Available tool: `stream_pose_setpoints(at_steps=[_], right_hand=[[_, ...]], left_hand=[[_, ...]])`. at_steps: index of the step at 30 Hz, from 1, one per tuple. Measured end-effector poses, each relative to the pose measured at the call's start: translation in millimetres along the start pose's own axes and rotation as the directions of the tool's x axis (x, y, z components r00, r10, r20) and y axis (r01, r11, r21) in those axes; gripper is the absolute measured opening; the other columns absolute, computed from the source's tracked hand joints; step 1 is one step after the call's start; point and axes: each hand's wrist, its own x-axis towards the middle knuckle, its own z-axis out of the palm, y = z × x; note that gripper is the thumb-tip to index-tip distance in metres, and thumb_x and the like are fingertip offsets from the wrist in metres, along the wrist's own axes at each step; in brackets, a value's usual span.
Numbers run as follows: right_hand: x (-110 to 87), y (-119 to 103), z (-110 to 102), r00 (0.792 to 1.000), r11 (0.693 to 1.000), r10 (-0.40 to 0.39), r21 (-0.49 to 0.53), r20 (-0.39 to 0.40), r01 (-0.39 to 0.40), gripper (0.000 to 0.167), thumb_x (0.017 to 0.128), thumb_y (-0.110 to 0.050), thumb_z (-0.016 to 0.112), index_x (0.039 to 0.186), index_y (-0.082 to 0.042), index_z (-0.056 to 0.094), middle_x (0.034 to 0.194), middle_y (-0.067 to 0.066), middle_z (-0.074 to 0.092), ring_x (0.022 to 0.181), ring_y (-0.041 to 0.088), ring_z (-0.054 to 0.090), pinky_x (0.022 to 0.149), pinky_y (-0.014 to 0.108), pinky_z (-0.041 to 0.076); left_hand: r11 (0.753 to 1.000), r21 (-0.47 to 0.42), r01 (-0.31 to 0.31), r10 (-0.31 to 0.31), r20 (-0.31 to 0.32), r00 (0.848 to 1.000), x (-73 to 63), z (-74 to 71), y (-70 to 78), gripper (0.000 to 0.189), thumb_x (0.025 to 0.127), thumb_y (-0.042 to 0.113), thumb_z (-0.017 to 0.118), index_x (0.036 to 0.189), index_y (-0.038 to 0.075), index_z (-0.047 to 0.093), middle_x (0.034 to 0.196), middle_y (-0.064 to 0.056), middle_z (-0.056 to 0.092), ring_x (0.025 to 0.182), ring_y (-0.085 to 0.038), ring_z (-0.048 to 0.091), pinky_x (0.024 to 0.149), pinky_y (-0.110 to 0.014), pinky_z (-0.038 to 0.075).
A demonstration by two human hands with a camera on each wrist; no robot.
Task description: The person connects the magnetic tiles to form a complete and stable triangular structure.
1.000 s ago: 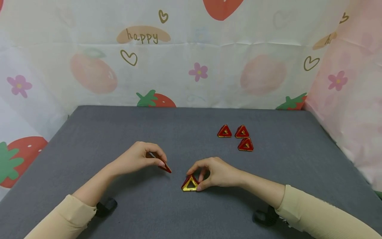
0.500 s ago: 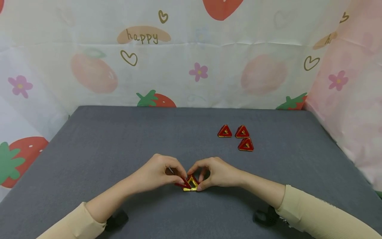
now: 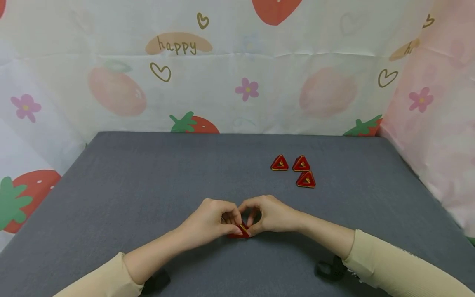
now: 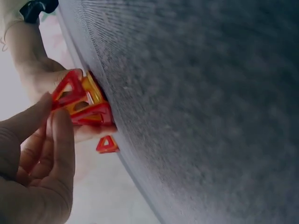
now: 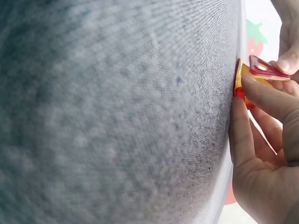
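Observation:
My left hand (image 3: 215,218) pinches a red triangle tile with an open middle between thumb and fingers. In the left wrist view this tile (image 4: 70,88) leans over a small block of red and yellow triangle tiles (image 4: 95,91) standing on the cloth. My right hand (image 3: 272,214) grips that block from the right, thumb in front and fingers behind. Seen from the right wrist, the held red tile (image 5: 268,71) lies slanted against the block's yellow tile (image 5: 245,71). In the head view the fingers of both hands almost meet and hide most of the block.
Three red-and-yellow triangle blocks stand farther back on the right: one at the left (image 3: 279,163), one beside it (image 3: 301,164) and one in front (image 3: 306,180). Grey cloth (image 3: 148,173) covers the table. A printed curtain (image 3: 274,53) hangs behind and at the sides.
My left hand has moved right and toward me with its red tile, from apart on the left up to the block. The right hand has stayed in place, gripping the block.

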Motion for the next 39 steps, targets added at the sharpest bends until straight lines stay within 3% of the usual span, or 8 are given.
stream_pose_setpoints(at_steps=[15, 26, 33, 39], right_hand=[[-2.2, 1.0, -1.7, 1.0, 1.0, -0.007, -0.002, 0.003, 0.007, 0.04, 0.079, -0.012, 0.08, 0.117, -0.02, 0.069, 0.087, 0.0, 0.073, 0.076, 0.008, 0.068, 0.065, 0.024, 0.055], [-1.0, 0.6, 2.1, 1.0, 1.0, -0.019, -0.015, -0.015, 0.019, 0.044, 0.075, -0.03, 0.087, 0.116, -0.026, 0.071, 0.085, -0.001, 0.072, 0.075, 0.009, 0.066, 0.062, 0.023, 0.051], [-2.2, -2.1, 5.0, 0.998, 0.998, -0.043, -0.052, -0.046, 0.041, 0.041, 0.075, -0.033, 0.086, 0.113, -0.027, 0.071, 0.089, -0.003, 0.071, 0.074, 0.006, 0.065, 0.062, 0.022, 0.052], [-2.0, -3.3, 6.1, 0.997, 0.996, -0.063, -0.059, -0.053, 0.059, 0.041, 0.076, -0.031, 0.086, 0.114, -0.024, 0.072, 0.097, -0.003, 0.072, 0.076, 0.003, 0.065, 0.064, 0.021, 0.053]], left_hand=[[0.998, 0.067, -0.004, 0.007, -0.04, 0.999, 3.8, 7.1, -2.5, 0.015, 0.08, 0.0, 0.078, 0.085, 0.009, 0.066, 0.076, -0.002, 0.067, 0.064, 0.002, 0.057, 0.058, -0.016, 0.051], [0.989, -0.038, 0.146, -0.145, 0.034, 0.989, -3.8, -4.6, -10.0, 0.015, 0.083, 0.01, 0.078, 0.094, 0.007, 0.07, 0.078, -0.004, 0.071, 0.061, -0.006, 0.063, 0.054, -0.022, 0.053], [0.986, -0.027, 0.164, -0.16, 0.112, 0.981, -5.8, -7.7, -16.7, 0.017, 0.085, 0.014, 0.077, 0.1, 0.007, 0.074, 0.09, -0.005, 0.072, 0.065, -0.003, 0.064, 0.06, -0.02, 0.051], [0.987, -0.002, 0.163, -0.162, 0.107, 0.981, -5.7, -4.9, -20.0, 0.017, 0.082, 0.013, 0.079, 0.097, 0.006, 0.074, 0.096, -0.007, 0.071, 0.071, -0.002, 0.065, 0.063, -0.018, 0.051]])
